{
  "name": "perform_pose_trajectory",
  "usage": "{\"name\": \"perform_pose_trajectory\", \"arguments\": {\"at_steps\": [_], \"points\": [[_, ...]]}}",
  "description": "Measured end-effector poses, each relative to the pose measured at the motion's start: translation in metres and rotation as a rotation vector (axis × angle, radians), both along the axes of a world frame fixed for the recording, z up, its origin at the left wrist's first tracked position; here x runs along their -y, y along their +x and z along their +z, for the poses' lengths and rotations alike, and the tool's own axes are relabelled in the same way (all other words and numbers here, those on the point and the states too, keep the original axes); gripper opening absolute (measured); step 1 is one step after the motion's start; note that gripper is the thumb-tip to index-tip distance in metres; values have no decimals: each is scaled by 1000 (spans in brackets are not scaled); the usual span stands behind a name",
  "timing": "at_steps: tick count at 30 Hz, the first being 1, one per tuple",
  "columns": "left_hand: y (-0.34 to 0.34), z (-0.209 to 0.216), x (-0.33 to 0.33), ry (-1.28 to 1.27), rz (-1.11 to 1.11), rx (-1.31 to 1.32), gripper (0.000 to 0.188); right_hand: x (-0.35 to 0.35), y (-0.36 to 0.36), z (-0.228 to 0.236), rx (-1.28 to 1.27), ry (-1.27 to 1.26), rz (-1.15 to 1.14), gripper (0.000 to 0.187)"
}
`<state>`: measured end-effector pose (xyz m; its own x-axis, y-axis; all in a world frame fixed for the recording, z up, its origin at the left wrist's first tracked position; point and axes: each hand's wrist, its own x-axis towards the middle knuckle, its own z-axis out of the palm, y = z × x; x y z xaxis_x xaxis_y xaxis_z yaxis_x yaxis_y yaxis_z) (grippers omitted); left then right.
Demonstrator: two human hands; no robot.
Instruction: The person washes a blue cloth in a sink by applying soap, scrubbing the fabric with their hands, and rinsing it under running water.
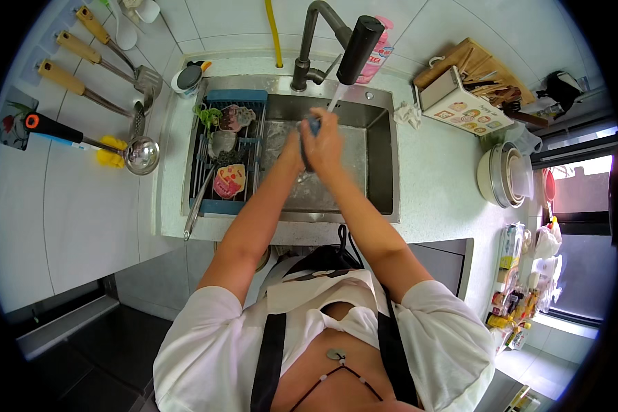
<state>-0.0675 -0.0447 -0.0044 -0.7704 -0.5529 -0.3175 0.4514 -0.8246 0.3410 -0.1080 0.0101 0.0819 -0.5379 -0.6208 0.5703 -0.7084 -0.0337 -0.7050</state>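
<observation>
Under the tap (pixel 350 55), my two hands meet over the steel sink (pixel 383 158), with water running down at them. A dark blue-grey cloth (pixel 314 126) is squeezed between them; its lower part hangs below the fingers. My right hand (pixel 325 141) is closed around it from the right, and my left hand (pixel 295 143) presses in from the left, partly hidden behind the right. Both hands are smeared by motion. Left of them, a blue draining rack (pixel 237 96) spans the sink and carries a long-handled strainer (pixel 198 206), patterned scrubbing pads (pixel 229 180) and green leaves (pixel 206 117).
Wooden-handled spatulas (pixel 93 51) and a ladle (pixel 142 156) hang on the left wall. A pink bottle (pixel 376 55) stands behind the tap. On the right counter are a utensil holder (pixel 460 103), a crumpled white cloth (pixel 408 115) and stacked bowls (pixel 494 175).
</observation>
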Motion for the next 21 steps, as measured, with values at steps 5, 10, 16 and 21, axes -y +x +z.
{"name": "perform_pose_trajectory", "arguments": {"at_steps": [5,10,16,21], "points": [[-6,5,-18,-136,-17,305,26,13,-11,-20,-49,192,-25,25],[10,40,-27,-230,28,426,26,10,-56,-19,-37,209,-184,28],[48,20,-12,278,-2,272,39,9,-65,12,189,69,289,19],[39,26,-25,233,-110,-15,34,-12,-28,33,-64,28,585,11]]}}
